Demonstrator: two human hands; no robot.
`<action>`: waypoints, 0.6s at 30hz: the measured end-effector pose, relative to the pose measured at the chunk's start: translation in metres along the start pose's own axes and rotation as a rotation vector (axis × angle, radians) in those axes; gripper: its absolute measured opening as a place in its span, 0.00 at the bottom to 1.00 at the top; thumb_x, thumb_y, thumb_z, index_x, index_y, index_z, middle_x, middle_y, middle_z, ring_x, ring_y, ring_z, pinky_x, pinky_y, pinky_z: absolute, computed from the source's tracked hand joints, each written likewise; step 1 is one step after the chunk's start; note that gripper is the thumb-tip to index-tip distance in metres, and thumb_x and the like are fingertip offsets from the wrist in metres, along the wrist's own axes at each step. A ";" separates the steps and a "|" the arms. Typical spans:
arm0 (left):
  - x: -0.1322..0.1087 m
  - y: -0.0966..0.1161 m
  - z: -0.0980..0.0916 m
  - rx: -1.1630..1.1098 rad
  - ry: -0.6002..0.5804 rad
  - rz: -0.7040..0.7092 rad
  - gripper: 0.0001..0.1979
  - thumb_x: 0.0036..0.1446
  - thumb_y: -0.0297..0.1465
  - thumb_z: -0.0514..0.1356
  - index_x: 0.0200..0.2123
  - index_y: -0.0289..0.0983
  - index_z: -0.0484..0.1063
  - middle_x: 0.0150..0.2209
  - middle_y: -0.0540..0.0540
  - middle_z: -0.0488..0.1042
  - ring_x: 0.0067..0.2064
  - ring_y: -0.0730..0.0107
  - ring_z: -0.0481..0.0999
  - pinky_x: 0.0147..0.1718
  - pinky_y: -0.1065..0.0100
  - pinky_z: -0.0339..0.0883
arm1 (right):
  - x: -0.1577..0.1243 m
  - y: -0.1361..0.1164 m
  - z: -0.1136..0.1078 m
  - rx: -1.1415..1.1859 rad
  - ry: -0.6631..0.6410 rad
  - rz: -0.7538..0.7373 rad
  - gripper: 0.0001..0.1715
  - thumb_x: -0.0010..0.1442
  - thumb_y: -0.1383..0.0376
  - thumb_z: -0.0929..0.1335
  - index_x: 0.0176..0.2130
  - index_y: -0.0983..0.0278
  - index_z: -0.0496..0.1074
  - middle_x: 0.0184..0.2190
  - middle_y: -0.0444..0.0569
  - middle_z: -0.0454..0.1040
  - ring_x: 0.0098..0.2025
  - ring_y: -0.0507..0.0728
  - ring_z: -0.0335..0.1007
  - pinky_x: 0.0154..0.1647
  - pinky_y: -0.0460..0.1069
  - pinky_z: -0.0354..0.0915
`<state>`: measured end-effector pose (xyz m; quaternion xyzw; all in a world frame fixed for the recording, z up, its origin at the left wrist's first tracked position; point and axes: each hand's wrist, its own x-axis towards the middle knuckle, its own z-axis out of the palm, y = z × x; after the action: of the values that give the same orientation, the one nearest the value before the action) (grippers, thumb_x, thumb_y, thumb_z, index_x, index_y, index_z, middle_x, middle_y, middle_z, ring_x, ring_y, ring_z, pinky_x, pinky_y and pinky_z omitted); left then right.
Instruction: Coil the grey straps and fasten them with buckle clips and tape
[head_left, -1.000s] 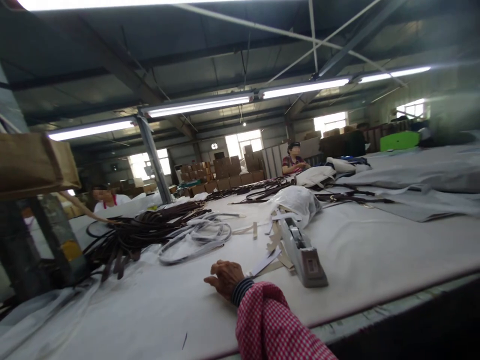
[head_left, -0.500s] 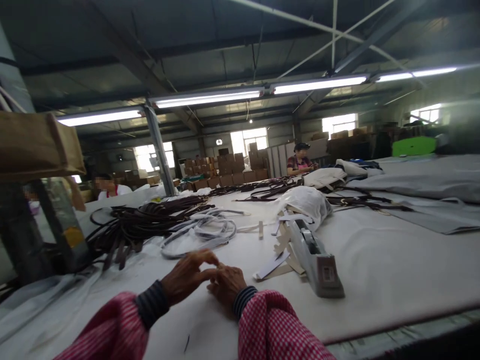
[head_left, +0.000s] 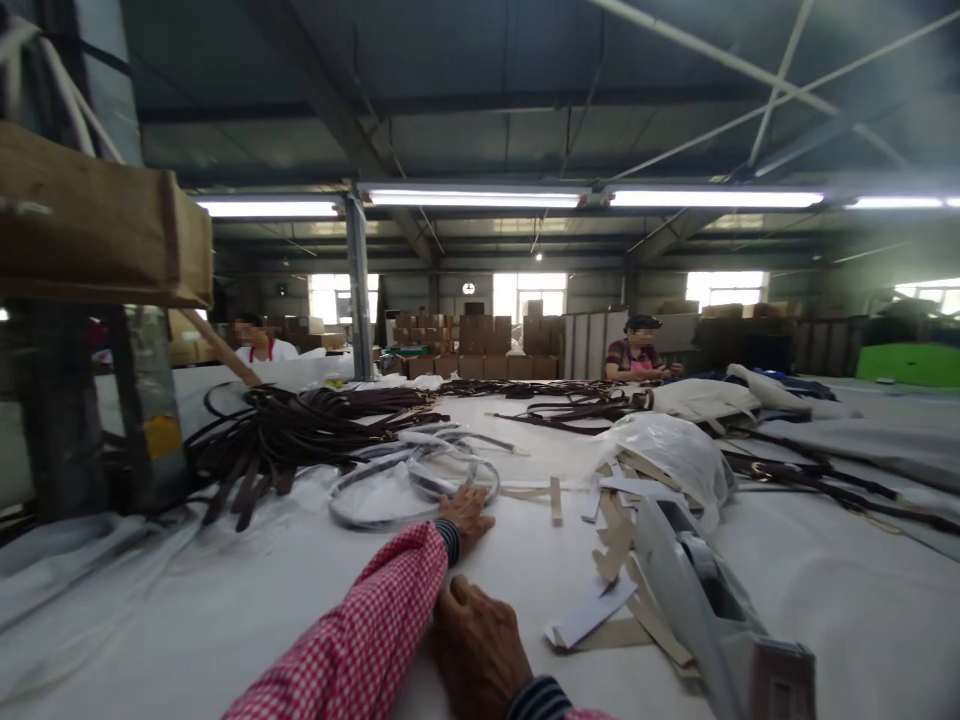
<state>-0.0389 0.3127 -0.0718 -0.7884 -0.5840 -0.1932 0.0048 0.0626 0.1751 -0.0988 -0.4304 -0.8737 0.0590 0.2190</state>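
Observation:
My left hand (head_left: 466,515) is stretched forward over the near right edge of a coiled grey strap (head_left: 367,520) in thin clear plastic. Its fingers look spread, with nothing visible in them. Closer to me, my right hand (head_left: 480,640) rests on the white tabletop with its fingers curled under. Whatever it may hold is hidden beneath the knuckles. To its right stands a grey tape dispenser (head_left: 694,590). Beige and white paper strips (head_left: 600,605) lie between that hand and the dispenser.
Dark brown straps (head_left: 300,430) are heaped at the left, beside a metal post. A clear plastic bag (head_left: 667,455) sits behind the dispenser. More straps (head_left: 825,475) and grey cloth lie at the right. One person (head_left: 634,350) works across the table; another (head_left: 262,340) is further left.
My hands were together and have parted. The left reached forward to the coiled strap; the right stayed near me, curled. The view has levelled and turned left.

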 end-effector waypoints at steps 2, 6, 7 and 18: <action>0.000 0.004 0.006 0.003 0.007 -0.026 0.17 0.65 0.37 0.62 0.54 0.36 0.71 0.56 0.41 0.71 0.56 0.52 0.72 0.55 0.46 0.68 | 0.000 0.002 0.005 0.026 0.035 -0.026 0.18 0.57 0.72 0.67 0.47 0.57 0.70 0.42 0.47 0.75 0.42 0.59 0.75 0.36 0.49 0.62; -0.012 -0.001 -0.021 0.010 0.020 -0.052 0.12 0.63 0.35 0.63 0.47 0.35 0.74 0.51 0.42 0.74 0.58 0.50 0.69 0.57 0.43 0.63 | 0.002 0.011 0.017 0.158 0.114 0.035 0.09 0.55 0.72 0.69 0.37 0.59 0.72 0.37 0.46 0.75 0.38 0.57 0.73 0.39 0.48 0.62; -0.021 -0.004 -0.036 0.004 0.032 -0.049 0.10 0.63 0.35 0.63 0.44 0.36 0.75 0.49 0.42 0.75 0.58 0.49 0.68 0.56 0.44 0.62 | 0.003 0.015 0.017 0.272 0.132 0.074 0.06 0.56 0.70 0.69 0.34 0.60 0.72 0.36 0.45 0.74 0.38 0.57 0.73 0.40 0.49 0.62; -0.268 0.015 -0.067 0.187 -0.006 0.648 0.15 0.71 0.36 0.52 0.29 0.41 0.66 0.28 0.50 0.74 0.31 0.66 0.69 0.30 0.64 0.54 | 0.002 -0.007 -0.021 1.598 -0.055 0.526 0.26 0.59 0.46 0.70 0.38 0.67 0.69 0.31 0.53 0.79 0.23 0.51 0.72 0.19 0.43 0.60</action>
<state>-0.1105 0.0459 -0.0898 -0.9297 -0.3183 -0.1251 0.1364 0.0655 0.1708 -0.0777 -0.3338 -0.4452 0.7194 0.4157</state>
